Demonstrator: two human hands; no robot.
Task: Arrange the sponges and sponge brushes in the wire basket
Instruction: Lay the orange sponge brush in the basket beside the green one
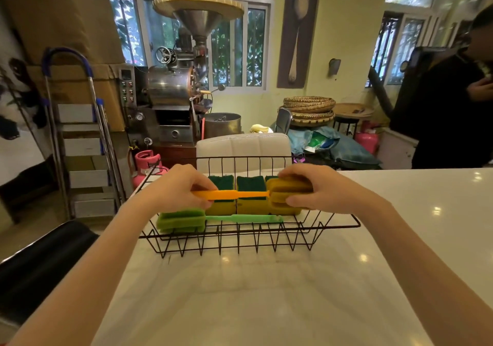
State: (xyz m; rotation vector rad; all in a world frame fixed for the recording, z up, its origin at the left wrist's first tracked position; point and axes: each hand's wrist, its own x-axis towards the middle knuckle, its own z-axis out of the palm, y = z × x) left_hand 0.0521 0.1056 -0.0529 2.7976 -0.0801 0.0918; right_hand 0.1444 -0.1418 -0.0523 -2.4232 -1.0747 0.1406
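Note:
A black wire basket (333,224) stands on the white countertop (266,292). Inside, yellow sponges with green scrub tops (250,188) stand in a row at the back. A green sponge brush (181,221) lies along the basket's front, head to the left, handle to the right. Above the sponges, an orange sponge brush (234,194) is held level by both hands. My left hand (178,188) pinches its handle end. My right hand (317,188) grips its yellow-orange sponge head.
A white chair back (242,145) stands just behind the basket. A stepladder (80,143) and a pink gas cylinder (146,161) are at the left, a metal roasting machine behind. A person in dark clothes (448,105) stands at the far right.

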